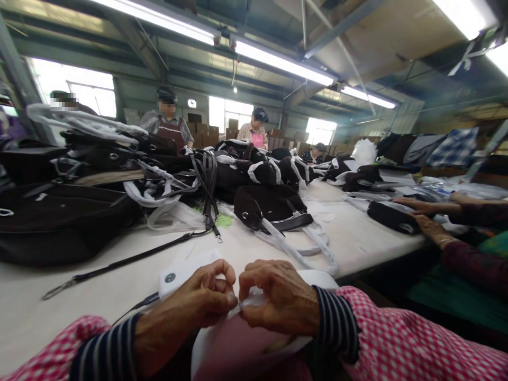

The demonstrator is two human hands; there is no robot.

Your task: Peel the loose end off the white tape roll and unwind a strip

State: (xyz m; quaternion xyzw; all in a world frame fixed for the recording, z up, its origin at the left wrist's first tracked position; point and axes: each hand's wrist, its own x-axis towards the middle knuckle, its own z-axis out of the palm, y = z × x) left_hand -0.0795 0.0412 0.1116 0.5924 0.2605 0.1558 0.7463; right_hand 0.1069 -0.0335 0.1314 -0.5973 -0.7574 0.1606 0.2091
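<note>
Black handbags (273, 206) crowd the white surface (357, 238) under strip lights. Both hands, left hand (206, 301) and right hand (278, 299), pinch a white wrapped strap (250, 302) between closed fingertips.

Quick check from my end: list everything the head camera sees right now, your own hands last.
white wrapped piece: one, white, pinched between both hands at the near table edge
white table: one, running into the distance
loose strap: one, black, lying across the table at left
dark bags: many, black with white wrapping, piled left and centre
people: three or more standing or sitting behind the piles
co-worker's hands: two, on a black bag at right
left hand: one, pinching the piece
right hand: one, pinching the piece
</note>
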